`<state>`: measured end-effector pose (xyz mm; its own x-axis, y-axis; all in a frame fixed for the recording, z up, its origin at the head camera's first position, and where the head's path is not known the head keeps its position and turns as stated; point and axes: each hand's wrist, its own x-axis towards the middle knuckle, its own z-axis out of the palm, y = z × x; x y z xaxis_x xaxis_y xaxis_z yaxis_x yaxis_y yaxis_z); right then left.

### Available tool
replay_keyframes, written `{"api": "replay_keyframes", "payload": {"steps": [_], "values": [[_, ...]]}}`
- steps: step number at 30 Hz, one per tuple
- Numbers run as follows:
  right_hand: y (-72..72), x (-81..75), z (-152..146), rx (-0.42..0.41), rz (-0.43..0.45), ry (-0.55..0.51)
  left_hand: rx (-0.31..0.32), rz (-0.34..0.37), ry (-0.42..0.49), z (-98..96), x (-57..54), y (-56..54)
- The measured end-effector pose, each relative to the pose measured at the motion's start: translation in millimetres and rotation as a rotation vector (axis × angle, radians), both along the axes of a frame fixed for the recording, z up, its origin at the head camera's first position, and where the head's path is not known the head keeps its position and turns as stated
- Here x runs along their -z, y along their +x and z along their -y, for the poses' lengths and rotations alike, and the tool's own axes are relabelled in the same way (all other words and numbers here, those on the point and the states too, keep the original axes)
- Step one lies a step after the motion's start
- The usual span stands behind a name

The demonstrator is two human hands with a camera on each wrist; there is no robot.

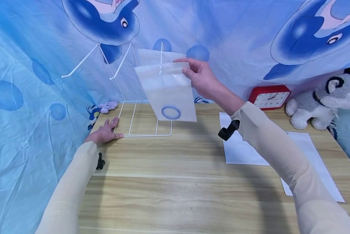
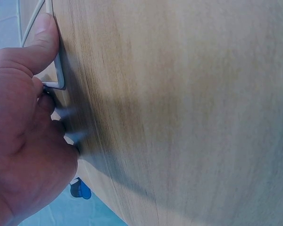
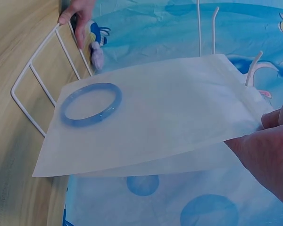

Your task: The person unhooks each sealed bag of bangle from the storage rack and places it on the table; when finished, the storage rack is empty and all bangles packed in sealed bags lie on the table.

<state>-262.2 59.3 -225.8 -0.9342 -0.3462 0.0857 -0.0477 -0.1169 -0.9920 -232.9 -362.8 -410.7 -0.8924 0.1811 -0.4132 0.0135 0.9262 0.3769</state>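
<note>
My right hand (image 1: pixel 203 78) pinches the upper right corner of a translucent white zip bag (image 1: pixel 171 92). A blue bangle (image 1: pixel 171 112) lies near the bag's lower edge, and shows larger in the right wrist view. The tip of a white hook (image 1: pixel 161 58) shows at the bag's top strip; whether it passes through a hole I cannot tell. Behind it is a second similar bag (image 1: pixel 147 56). The hook belongs to a white wire rack (image 1: pixel 147 136) standing at the table's back left. My left hand (image 1: pixel 104 131) rests on the rack's front left base corner, fingers spread, thumb along the wire.
Two more rack hooks (image 1: pixel 120 63) stick out at left. White paper sheets (image 1: pixel 243 151) lie under my right forearm. A red clock (image 1: pixel 269 97) and a plush dog (image 1: pixel 324 99) stand at the back right. A small purple toy (image 1: pixel 108 106) sits behind my left hand.
</note>
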Motion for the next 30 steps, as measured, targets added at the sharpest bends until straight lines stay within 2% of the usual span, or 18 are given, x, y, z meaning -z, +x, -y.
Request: {"api": "replay_keyframes", "payload": {"steps": [6,11,22,30], "values": [[7.4,1.5,-3.8,-0.027,0.006,-0.011,0.004,0.0,0.004,0.6,-1.1,0.5],[15.3,2.1,-7.7,-0.045,-0.034,0.029,0.015,-0.005,0.003,0.2,-1.4,0.5],[27.5,0.8,-10.2,-0.078,-0.026,-0.053,0.0,-0.01,0.032,1.0,0.4,1.8],[39.4,-1.8,-16.1,-0.055,-0.066,-0.022,0.005,-0.027,0.07,7.9,9.3,-1.5]]}}
